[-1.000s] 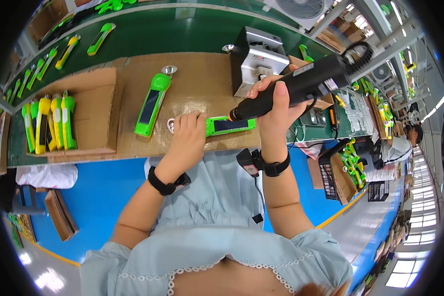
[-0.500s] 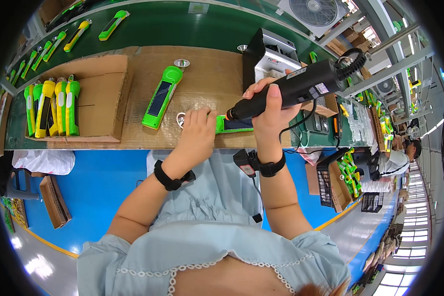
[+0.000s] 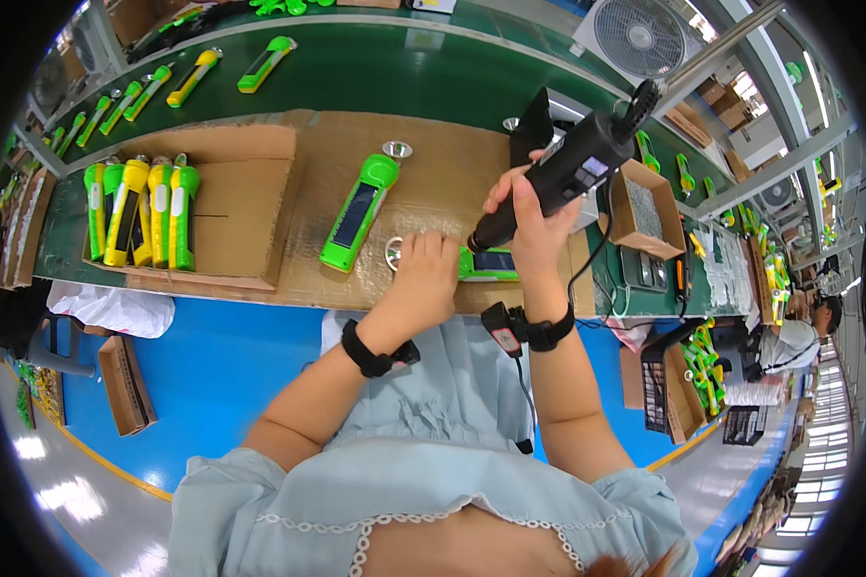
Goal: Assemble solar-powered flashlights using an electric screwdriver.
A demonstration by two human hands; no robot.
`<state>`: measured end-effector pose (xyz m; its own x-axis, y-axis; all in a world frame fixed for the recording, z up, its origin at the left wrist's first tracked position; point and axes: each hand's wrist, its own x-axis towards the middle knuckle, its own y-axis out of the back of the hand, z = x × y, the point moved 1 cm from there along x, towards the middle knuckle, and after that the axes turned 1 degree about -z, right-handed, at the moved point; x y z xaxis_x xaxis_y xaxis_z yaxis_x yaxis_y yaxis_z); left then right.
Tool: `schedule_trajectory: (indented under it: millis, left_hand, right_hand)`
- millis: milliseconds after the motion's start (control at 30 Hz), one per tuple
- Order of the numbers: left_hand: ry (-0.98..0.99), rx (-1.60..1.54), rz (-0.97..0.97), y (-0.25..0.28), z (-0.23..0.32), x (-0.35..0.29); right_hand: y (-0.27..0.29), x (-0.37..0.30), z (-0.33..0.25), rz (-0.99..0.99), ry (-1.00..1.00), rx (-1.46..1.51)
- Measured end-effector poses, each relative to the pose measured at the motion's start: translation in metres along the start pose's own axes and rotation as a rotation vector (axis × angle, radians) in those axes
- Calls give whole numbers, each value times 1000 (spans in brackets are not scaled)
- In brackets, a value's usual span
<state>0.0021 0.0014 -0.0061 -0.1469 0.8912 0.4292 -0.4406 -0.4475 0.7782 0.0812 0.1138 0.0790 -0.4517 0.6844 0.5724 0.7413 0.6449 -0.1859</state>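
Observation:
A black electric screwdriver (image 3: 570,175) is gripped in my right hand (image 3: 539,226), tilted so its tip points down to the left. Its tip meets a green flashlight (image 3: 493,262) with a dark solar panel, lying flat on the cardboard sheet (image 3: 433,178). The fingers of my left hand (image 3: 423,284) close over the flashlight's head end and hide it. Beside those fingers lies a shiny reflector cup (image 3: 393,254). Farther left rests another green flashlight (image 3: 359,212), with a second reflector (image 3: 397,150) at its head.
An open cardboard box (image 3: 281,212) at left holds several green and yellow flashlights. More lie along the green conveyor (image 3: 366,72) behind. At right are a small box of screws (image 3: 645,207), a black-and-white device (image 3: 534,125) and a trailing cable. A person (image 3: 789,341) sits far right.
The whole view has shifted, so the bench appears lower and farther right. The screwdriver is held steeper than before, its tip still at the flashlight. My left hand keeps its hold.

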Motion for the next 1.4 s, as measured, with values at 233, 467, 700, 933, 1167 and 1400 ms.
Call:
schedule_trajectory:
  millis: [233,467,700,933,1167,1400]
  left_hand:
    - [-16,27,-11,-3,-4,3]
    - [8,310,-126,11,7,10]
    - [222,488,-103,42,17,-40]
    - [244,600,445,-24,-27,145]
    - [331,458,233,35,-21,94]
    - [523,333,-181,66,-10,-6]
  right_hand:
    - [-15,0,-5,64,-15,-28]
    - [-2,7,-25,136,-7,65]
    - [52,-69,-161,326,207,153]
    - [32,-51,-111,364,-34,39]
    - [59,-60,-67,375,-13,-52]
    - [96,-69,-36,571,100,-337]
